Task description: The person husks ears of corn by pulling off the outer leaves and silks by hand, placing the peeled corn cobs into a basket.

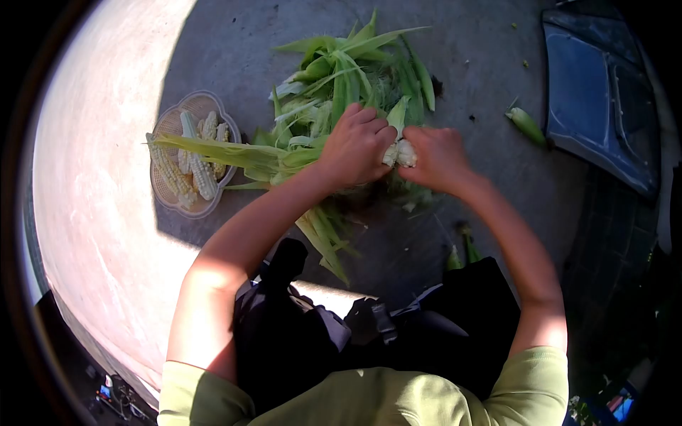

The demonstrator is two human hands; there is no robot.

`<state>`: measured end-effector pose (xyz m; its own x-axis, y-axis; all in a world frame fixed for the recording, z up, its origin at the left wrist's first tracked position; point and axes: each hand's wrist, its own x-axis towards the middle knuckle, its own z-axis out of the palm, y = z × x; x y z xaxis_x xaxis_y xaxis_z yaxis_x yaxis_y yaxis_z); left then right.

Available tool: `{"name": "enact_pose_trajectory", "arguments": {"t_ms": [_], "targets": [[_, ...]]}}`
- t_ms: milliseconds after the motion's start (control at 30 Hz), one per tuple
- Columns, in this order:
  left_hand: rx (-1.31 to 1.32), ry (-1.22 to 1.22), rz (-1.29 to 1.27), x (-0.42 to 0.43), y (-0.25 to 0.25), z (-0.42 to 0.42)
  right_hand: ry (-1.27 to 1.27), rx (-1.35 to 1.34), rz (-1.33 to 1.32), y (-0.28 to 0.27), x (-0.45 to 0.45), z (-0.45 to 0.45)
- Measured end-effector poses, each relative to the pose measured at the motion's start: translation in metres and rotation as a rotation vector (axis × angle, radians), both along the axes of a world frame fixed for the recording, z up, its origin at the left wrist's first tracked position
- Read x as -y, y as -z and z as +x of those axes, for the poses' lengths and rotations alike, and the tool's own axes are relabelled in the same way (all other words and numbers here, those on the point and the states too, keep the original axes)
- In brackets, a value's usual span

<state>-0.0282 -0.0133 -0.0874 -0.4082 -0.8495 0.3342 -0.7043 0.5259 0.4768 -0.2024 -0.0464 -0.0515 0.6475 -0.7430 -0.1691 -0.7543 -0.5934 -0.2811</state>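
Observation:
In front of me both hands meet at an ear of corn [400, 153], whose pale end shows between them with a green husk leaf rising behind it. My left hand [356, 147] is closed at its left side, fingers curled. My right hand [439, 157] grips it from the right, thumb toward the middle. Long husk leaves [234, 153] stretch left from beneath my left hand and over the basket; whether that hand holds them too is hidden. A heap of green husks [348, 67] lies just beyond my hands.
At the left a woven plastic basket [208, 96] holds several peeled corn cobs [202, 174]. An unpeeled ear [526, 126] lies at the right beside a dark blue sack-like object [590, 92]. More green ears [469, 245] rest near my knee on the concrete floor [490, 71].

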Motion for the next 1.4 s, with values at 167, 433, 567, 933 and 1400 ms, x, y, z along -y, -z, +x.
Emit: {"name": "enact_pose_trajectory", "arguments": {"t_ms": [167, 433, 567, 933, 1400], "targets": [[-0.184, 0.145, -0.049, -0.029, -0.036, 0.011, -0.249, 0.286, 0.241, -0.030, -0.013, -0.001], [-0.127, -0.173, 0.121, -0.002, -0.067, 0.036, 0.367, 0.936, 1.139, -0.061, 0.009, -0.018], [0.285, -0.240, 0.040, 0.004, -0.076, 0.034, 0.506, 1.444, 1.618, -0.041, 0.015, -0.014], [-1.151, 0.145, 1.316, -0.009, -0.072, 0.014, 0.458, 1.393, 0.922, -0.065, 0.011, 0.026], [-0.750, -0.145, 0.513, 0.009, -0.081, 0.027, 0.517, 1.127, 0.921, -0.059, 0.007, 0.022]]}}
